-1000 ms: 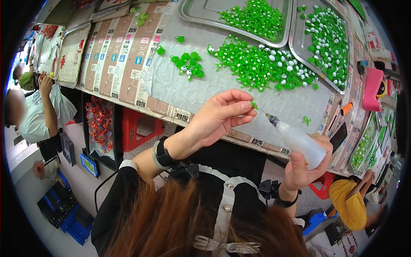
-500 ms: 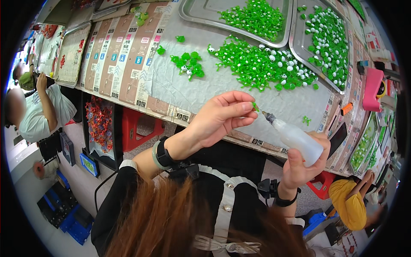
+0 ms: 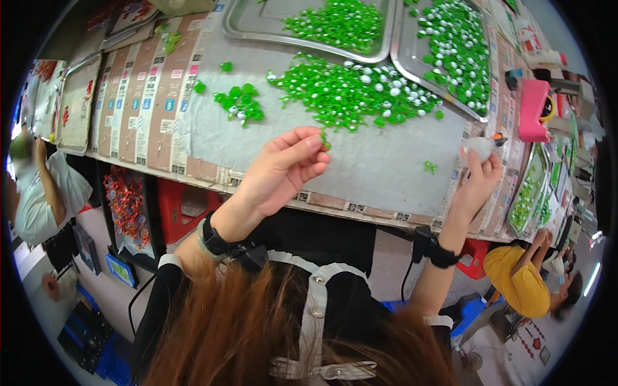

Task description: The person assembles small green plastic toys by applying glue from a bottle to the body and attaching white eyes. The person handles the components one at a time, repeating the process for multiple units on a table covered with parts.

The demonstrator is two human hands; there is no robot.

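Between the thumb and fingertips of my left hand (image 3: 280, 167) is a small green plastic piece (image 3: 326, 143), held above the near part of a pale sheet (image 3: 399, 186). My right hand (image 3: 476, 183) is at the sheet's right edge, its fingers on a white squeeze bottle (image 3: 477, 148). The bottle is tipped over, its dark nozzle pointing right. Beyond my hands spreads a heap of green pieces (image 3: 341, 93), many with white eyeball-like balls. A smaller cluster (image 3: 238, 106) sits to the left. One loose green piece (image 3: 430, 166) lies between my hands.
Two metal trays, one at the back (image 3: 302, 48) and one at the back right (image 3: 444, 87), hold more green pieces. A pink tape dispenser (image 3: 533, 109) stands at right. Co-workers in a white shirt (image 3: 55, 202) and a yellow shirt (image 3: 518, 280) sit on either side.
My right hand has carried the squeeze bottle away from the green piece, to the right and farther from me. My left hand still pinches the piece. The whole view has shifted somewhat.
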